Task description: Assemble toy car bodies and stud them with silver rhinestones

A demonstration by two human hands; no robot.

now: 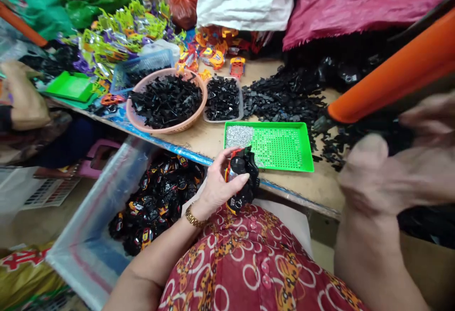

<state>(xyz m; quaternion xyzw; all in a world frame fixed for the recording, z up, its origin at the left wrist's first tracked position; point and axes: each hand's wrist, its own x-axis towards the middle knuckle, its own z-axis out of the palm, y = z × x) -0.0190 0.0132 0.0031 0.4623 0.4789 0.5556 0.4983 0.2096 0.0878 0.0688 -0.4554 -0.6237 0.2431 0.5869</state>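
My left hand (222, 183) is wrapped round a toy car (245, 173), whose black side is turned up, with red and yellow edges showing at its left. I hold the car above my lap, at the table's front edge. A green perforated tray (280, 147) lies just beyond it, with small silvery screws (240, 136) heaped at its left end. My right hand (387, 173) is raised at the right, smeared by motion, so its grip is unclear. Close to it, an orange cylindrical tool (394, 69) slants down to a dark tip.
Black plastic pieces fill a pink basket (132, 112) and a clear box (241, 107), and lie in a loose pile (287, 90). Left of my lap, a plastic-lined bin (85, 244) holds several toy cars. A co-worker's arm (26, 95) is at far left, near another green tray (71, 86).
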